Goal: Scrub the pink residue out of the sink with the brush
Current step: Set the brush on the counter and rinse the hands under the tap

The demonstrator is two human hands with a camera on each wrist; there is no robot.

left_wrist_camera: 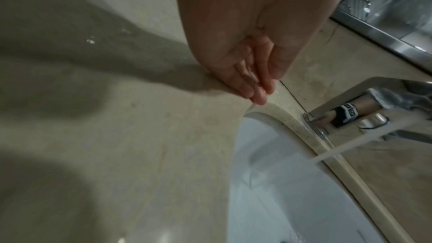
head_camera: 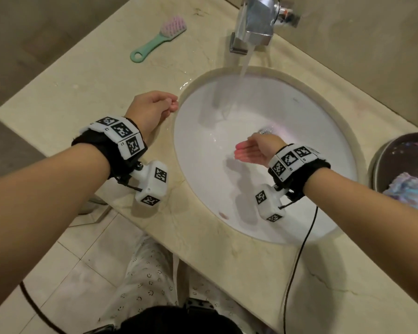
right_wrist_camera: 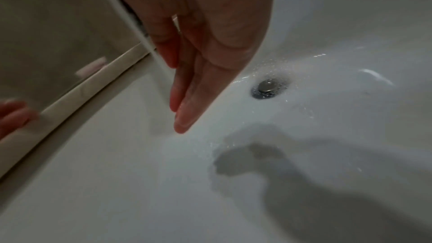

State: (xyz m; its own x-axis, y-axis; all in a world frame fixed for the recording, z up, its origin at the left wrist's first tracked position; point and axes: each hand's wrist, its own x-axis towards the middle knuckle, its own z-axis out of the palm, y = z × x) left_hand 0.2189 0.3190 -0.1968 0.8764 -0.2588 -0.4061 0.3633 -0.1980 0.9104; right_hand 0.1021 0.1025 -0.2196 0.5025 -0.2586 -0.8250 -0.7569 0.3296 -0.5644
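The right hand (head_camera: 256, 150) is hovering inside the sink (head_camera: 299, 112), its fingers (right_wrist_camera: 184, 110) lying straight and pressed together, holding nothing, just beside the metal drain (right_wrist_camera: 266, 88). The left hand (head_camera: 152, 107) is resting at the sink's left rim, its fingers (left_wrist_camera: 254, 90) loosely curled side by side, fingertips touching the beige stone tabletop (head_camera: 87, 92) and gripping nothing.

One brush (head_camera: 157, 39) is lying on the tabletop behind the left hand, well apart from both hands: a mint-green plastic handle with a loop at its end and pale pink bristles. One chrome faucet (head_camera: 253, 22) is pouring a stream of water (head_camera: 245, 61) into the oval white basin. One small pink smear (head_camera: 223, 215) is showing on the near wall of the basin.

Only the head view is showing the whole brush, the smear and one dark round bowl (head_camera: 386, 150) at the right with an iridescent cloth (head_camera: 408, 191) in it. The right wrist view alone is showing the drain plainly, with droplets scattered around it. The left wrist view is showing a mirror reflection of a banded wrist by the faucet base.
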